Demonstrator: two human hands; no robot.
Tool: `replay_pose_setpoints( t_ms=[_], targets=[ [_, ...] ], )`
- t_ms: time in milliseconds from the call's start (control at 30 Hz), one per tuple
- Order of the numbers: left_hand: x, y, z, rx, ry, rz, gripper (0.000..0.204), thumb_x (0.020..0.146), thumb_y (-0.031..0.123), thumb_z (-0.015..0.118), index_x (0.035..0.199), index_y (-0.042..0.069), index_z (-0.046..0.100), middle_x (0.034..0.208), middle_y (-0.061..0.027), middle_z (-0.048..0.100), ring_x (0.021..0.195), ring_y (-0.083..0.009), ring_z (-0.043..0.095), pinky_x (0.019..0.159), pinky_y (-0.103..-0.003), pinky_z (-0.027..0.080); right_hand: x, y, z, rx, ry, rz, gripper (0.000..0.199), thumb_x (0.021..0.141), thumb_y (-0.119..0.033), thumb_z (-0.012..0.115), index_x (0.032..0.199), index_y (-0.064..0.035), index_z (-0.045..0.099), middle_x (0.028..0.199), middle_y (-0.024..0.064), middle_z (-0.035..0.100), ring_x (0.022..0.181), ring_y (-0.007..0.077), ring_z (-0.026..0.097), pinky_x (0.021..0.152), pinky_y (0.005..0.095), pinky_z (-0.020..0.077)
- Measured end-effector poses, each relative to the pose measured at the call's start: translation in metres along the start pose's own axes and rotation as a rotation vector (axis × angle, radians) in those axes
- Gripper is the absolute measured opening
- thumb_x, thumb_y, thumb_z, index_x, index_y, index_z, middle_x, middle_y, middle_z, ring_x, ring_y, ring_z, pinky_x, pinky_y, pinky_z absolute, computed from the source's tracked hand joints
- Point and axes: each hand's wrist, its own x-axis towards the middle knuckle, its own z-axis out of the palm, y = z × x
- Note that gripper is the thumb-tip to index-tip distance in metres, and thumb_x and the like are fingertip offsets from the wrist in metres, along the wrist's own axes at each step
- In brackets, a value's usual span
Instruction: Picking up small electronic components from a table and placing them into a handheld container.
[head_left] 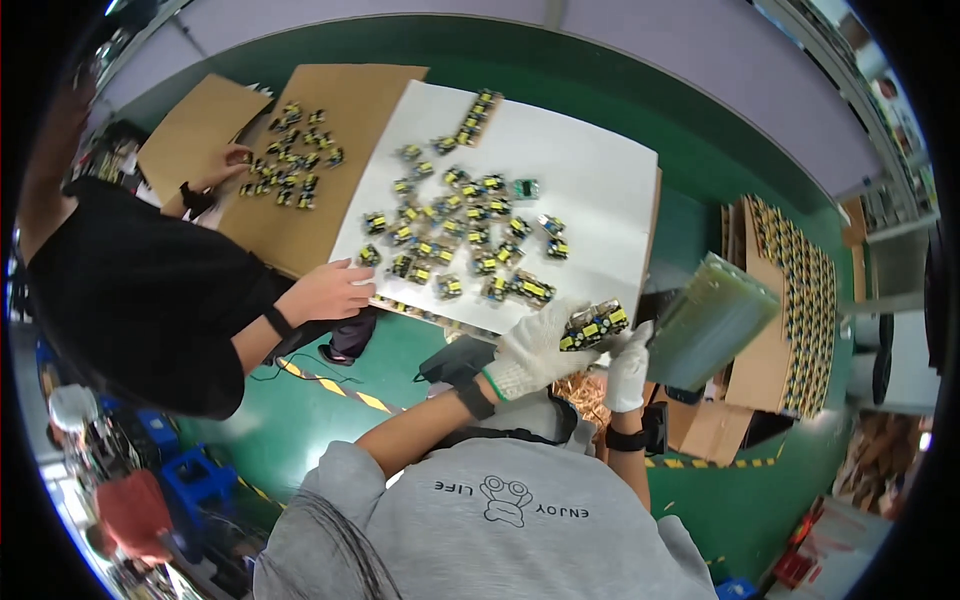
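Observation:
My left hand (535, 352), in a white knit glove with a green cuff edge, is closed around a small block of circuit boards (594, 325) with yellow and black parts. Close to the right end of that block is my right hand (628, 372), also gloved. Its fingers point away from me, and whether they grip the boards is not clear. Just right of the right hand is a thick, greenish translucent plastic stack (712, 322). On the white tabletop (600, 180) ahead lie many similar boards (480, 210), loosely scattered, with a row of them (478, 118) at the far edge.
At left, a co-worker in black (150, 290) has one hand (325, 292) at the white table's edge and the other by boards on brown cardboard (340, 110). Rows of boards (800, 290) cover a cardboard stack at right. A box with copper-coloured shreds (582, 395) is below my hands.

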Motion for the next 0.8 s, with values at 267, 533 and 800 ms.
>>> replay_pose_setpoints(
  t_ms=[267,533,800],
  targets=[
    [-0.017,-0.027,-0.052,0.632,0.355,0.158,0.047,0.068,0.031,0.072,0.108,0.013,0.052,0.08,-0.0068,0.057,0.073,-0.0258,0.06,0.062,-0.036,0.048,0.066,-0.088,0.079,-0.524,-0.006,0.035,0.041,0.091,-0.039,0.05,0.095,-0.0007,0.062,0.086,0.0191,0.065,0.081,0.0345,0.061,0.073,0.0385,0.0476],
    [-0.026,-0.048,-0.115,0.403,0.536,-0.128,0.056,0.068,0.037,0.074,0.114,0.011,0.055,0.095,-0.0113,0.062,0.081,-0.0295,0.062,0.07,-0.039,0.05,0.15,-0.071,0.148,0.602,-0.527,0.549,0.046,0.093,-0.044,0.049,0.108,-0.0039,0.062,0.091,0.0024,0.063,0.081,0.0105,0.058,0.07,0.0236,0.0464],
    [-0.022,-0.096,-0.173,0.44,0.957,-0.197,0.057,0.076,0.039,0.068,0.121,0.008,0.049,0.088,-0.0186,0.058,0.078,-0.0348,0.059,0.07,-0.043,0.046,0.227,-0.132,0.271,-0.297,-0.477,-0.365,0.048,0.09,-0.044,0.047,0.093,0.0017,0.061,0.088,0.026,0.063,0.088,0.0402,0.059,0.077,0.0424,0.0461]
  ],
)
